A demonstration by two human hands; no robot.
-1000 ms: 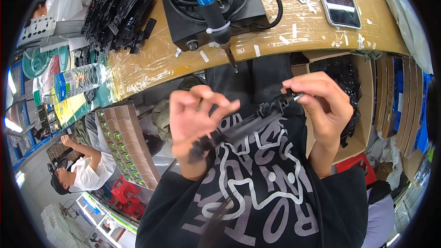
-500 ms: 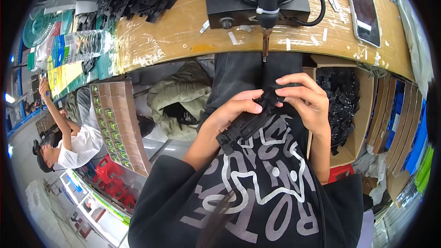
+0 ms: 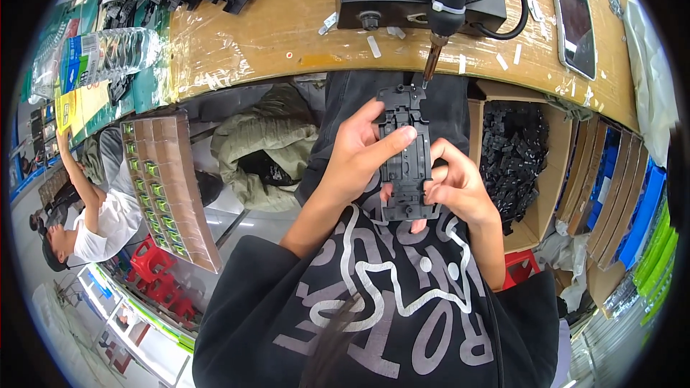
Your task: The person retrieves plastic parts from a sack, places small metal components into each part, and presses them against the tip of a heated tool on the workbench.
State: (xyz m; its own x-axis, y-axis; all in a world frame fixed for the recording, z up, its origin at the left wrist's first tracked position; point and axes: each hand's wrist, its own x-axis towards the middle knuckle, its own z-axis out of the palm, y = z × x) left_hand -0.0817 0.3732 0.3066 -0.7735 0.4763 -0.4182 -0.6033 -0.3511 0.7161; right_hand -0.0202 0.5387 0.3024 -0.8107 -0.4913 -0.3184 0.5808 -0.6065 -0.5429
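A: What's biggest around it?

B: The tan tabletop wrapped in clear film [image 3: 251, 47], beyond the lap. Then the open brown cardboard box of black plastic parts [image 3: 558, 165], on the right.

A: And the piece itself?

B: The long, flat black plastic frame [image 3: 413, 162] is over the lap, between both hands. Its long axis runs nearly straight away from the body, far end toward the tabletop.

A: Which hand is nearer that end?

B: The left hand [image 3: 357, 151]. It clamps the left edge, thumb pressed across the upper face. The right hand [image 3: 463, 185] touches the lower right edge, fingers curled; I can't tell whether it pinches.

A: Anything smaller?

B: The slim brownish metal tool tip [image 3: 433, 59], just beside the far end; contact is unclear.
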